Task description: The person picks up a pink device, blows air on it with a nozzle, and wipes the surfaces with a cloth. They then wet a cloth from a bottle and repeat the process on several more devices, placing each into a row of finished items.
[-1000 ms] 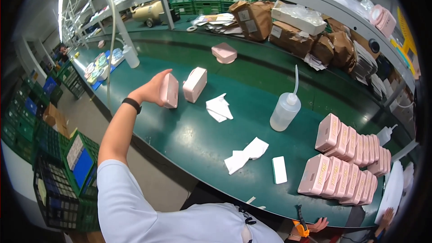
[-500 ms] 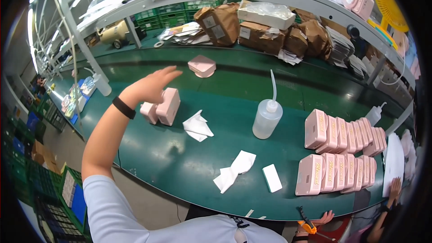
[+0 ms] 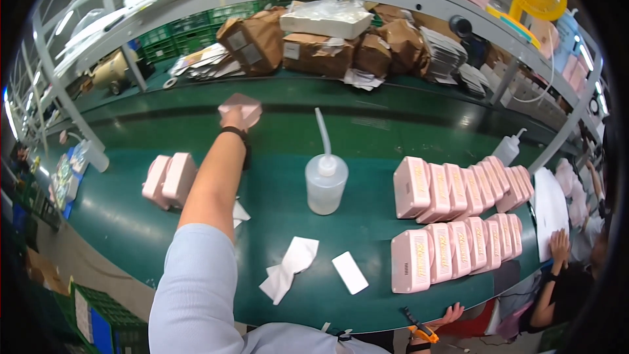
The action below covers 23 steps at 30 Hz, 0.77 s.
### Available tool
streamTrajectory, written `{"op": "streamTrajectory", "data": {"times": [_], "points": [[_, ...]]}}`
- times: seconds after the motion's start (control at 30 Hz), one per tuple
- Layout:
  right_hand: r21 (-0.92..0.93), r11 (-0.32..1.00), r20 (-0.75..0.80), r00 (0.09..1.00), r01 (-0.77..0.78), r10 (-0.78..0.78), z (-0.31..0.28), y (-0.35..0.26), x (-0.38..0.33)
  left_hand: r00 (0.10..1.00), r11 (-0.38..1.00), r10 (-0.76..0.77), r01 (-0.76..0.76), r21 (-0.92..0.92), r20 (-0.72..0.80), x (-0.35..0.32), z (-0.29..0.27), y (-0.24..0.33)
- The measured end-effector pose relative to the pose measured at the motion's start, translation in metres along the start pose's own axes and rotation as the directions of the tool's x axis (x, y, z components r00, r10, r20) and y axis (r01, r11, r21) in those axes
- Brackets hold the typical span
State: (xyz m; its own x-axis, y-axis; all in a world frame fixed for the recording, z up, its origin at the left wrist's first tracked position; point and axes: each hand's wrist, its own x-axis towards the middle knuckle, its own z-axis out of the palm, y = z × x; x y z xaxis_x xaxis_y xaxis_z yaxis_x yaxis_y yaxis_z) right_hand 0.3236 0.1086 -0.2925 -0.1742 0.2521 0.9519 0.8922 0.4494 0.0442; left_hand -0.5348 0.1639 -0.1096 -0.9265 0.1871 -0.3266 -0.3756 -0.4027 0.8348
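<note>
My left arm stretches forward over the green bench. My left hand (image 3: 230, 118) is at the near side of a pink plastic case (image 3: 246, 109) on the far strip; its fingers close on the case and are partly hidden. My right hand (image 3: 449, 315) lies low at the bench's front edge, fingers stretched out, holding nothing I can see. Near its wrist is an orange and black object (image 3: 422, 333) whose kind I cannot make out. Two pink cases (image 3: 178, 180) stand left of my forearm. A crumpled white cloth (image 3: 241, 213) is partly covered by that forearm.
A clear squeeze bottle (image 3: 325, 187) with a bent spout stands mid-bench. Nearer are a twisted white cloth (image 3: 290, 269) and a white block (image 3: 350, 273). Two rows of pink cases (image 3: 411, 259) fill the right. Another person's hand (image 3: 559, 247) rests at far right.
My left hand has moved forward and right, from above the two pink cases to the single case at the back. My view has turned right. My right hand stays at the edge.
</note>
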Motion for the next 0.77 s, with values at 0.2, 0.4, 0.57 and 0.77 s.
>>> {"op": "streamTrajectory", "data": {"times": [0.2,0.4,0.57,0.77], "points": [[-0.034,0.980,0.090,0.976,-0.194,0.196,-0.019,-0.002,-0.018,0.969,0.840,0.243,-0.181,0.512,-0.055,0.021,0.035,-0.033],[-0.060,0.993,0.070,0.992,-0.106,0.110,-0.014,-0.011,0.016,0.970,0.969,-0.007,-0.053,0.240,0.245,-0.001,0.027,-0.029],[0.011,0.998,0.199,0.979,-0.056,0.052,-0.033,-0.024,0.045,0.940,0.985,-0.050,-0.009,0.172,0.336,-0.056,0.019,-0.001],[0.105,0.929,0.570,0.787,-0.355,0.236,-0.102,-0.031,0.055,0.851,1.000,-0.017,0.027,-0.011,0.525,-0.119,-0.017,0.020]]}}
